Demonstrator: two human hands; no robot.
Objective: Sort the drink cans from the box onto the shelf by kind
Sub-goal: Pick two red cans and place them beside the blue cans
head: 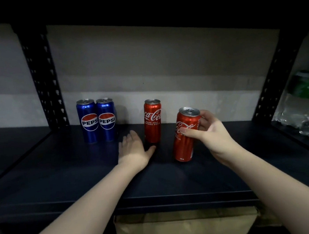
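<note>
On the dark shelf (172, 179), the standing red Coca-Cola can (152, 121) serves as the landmark. It stands upright, well back on the board. To its left, apart from it, 2 blue Pepsi cans (96, 120) stand upright and touch each other side by side, labels facing forward. To the right of the standing red can and nearer the camera, the right hand (210, 133) grips a second red Coca-Cola can (185, 134), fingers curled round its upper right side and thumb pressed across the front of the label; this can tilts slightly, its top leaning right, and whether its base touches the board cannot be told. The left hand (134, 148) lies just left of the landmark can's base, fingers straight and relaxed, holding nothing, the thumb reaching toward the foot of that can; contact there is unclear in the shadow. Far right of the landmark, beyond the black perforated upright (274, 73), sits clear plastic wrap with green packaging (304, 96). Below the shelf's front edge, a tan cardboard box (185, 225) shows.
</note>
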